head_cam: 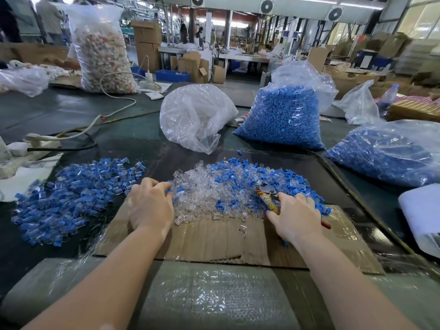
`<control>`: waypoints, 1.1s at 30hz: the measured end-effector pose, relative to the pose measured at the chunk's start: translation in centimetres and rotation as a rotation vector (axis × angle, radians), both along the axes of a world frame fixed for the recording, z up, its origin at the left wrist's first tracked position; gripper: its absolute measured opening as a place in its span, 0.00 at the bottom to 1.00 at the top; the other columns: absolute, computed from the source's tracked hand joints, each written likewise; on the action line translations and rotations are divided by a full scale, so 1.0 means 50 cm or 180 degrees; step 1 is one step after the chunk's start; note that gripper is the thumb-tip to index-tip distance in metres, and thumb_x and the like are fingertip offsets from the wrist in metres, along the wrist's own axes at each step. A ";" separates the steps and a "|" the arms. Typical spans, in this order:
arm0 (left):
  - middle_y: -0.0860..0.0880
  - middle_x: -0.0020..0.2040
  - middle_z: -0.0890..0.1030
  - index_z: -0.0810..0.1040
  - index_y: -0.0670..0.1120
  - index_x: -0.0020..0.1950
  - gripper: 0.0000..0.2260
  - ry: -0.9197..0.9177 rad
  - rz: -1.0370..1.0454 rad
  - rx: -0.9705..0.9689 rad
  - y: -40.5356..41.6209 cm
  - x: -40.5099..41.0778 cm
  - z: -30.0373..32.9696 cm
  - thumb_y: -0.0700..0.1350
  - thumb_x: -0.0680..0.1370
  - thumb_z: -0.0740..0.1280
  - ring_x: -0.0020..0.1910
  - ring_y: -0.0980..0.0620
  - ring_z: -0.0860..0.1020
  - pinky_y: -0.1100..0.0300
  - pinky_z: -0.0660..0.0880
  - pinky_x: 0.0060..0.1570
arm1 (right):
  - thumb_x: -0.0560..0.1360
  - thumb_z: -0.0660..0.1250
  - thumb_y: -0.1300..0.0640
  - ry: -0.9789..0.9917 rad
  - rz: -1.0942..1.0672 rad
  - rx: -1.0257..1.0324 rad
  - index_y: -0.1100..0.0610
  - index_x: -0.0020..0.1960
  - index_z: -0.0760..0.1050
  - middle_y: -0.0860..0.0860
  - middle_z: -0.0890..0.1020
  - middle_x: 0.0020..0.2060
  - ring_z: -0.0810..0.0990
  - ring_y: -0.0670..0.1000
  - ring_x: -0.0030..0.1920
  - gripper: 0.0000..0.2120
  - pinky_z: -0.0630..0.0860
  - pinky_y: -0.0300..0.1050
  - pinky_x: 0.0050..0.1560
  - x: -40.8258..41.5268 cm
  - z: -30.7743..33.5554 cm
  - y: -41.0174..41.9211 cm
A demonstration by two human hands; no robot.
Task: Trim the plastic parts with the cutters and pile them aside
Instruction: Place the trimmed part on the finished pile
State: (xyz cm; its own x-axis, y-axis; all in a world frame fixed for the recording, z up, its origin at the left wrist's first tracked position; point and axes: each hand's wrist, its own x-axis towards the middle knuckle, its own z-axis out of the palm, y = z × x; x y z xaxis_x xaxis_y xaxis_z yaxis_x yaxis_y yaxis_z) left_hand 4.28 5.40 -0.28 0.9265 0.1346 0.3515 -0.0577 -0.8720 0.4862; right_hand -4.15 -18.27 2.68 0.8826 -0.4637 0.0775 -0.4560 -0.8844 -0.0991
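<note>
Glossy clear plastic parts [202, 198] on rough, matt, seemingly corrugated cardboard [214, 241].

Head-worn, wide-angle, looking forward and down at the bench [71, 110] from close above, hall beyond.

We've got the cardboard sheet [214, 241] on the table, the loose parts heap [228, 186] on its far half, a second pile [69, 198] off to its left, three bags [195, 115] behind.
</note>
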 end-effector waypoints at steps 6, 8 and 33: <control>0.50 0.50 0.80 0.79 0.47 0.56 0.10 -0.0177 -0.1827 -0.0462 -0.100 -0.063 0.007 0.43 0.76 0.66 0.46 0.58 0.73 0.68 0.71 0.51 | 0.76 0.59 0.38 -0.0004 -0.0035 -0.0175 0.50 0.68 0.65 0.55 0.71 0.63 0.67 0.57 0.65 0.25 0.66 0.52 0.62 0.003 -0.018 -0.008; 0.52 0.50 0.79 0.78 0.48 0.59 0.11 -0.0009 -0.2362 -0.0271 -0.129 -0.082 0.001 0.46 0.77 0.66 0.47 0.58 0.74 0.65 0.73 0.54 | 0.76 0.59 0.37 0.0012 -0.0041 -0.0223 0.49 0.71 0.63 0.55 0.70 0.65 0.66 0.57 0.66 0.27 0.65 0.54 0.63 0.003 -0.022 -0.009; 0.57 0.43 0.75 0.79 0.48 0.51 0.06 0.0074 -0.1902 -0.0781 -0.153 -0.094 -0.036 0.45 0.74 0.70 0.42 0.60 0.74 0.78 0.65 0.42 | 0.79 0.59 0.56 -0.0605 0.0588 -0.0281 0.46 0.61 0.76 0.50 0.69 0.63 0.64 0.53 0.63 0.14 0.60 0.51 0.64 0.034 -0.045 0.031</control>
State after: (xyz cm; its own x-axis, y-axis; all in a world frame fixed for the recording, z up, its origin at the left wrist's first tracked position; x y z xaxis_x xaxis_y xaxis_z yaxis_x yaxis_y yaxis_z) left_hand -0.44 -2.26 -2.07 0.8736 -0.3329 0.3549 -0.4859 -0.5562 0.6743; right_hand -2.44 -16.72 0.44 0.9173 -0.2805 0.2826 -0.2670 -0.9598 -0.0862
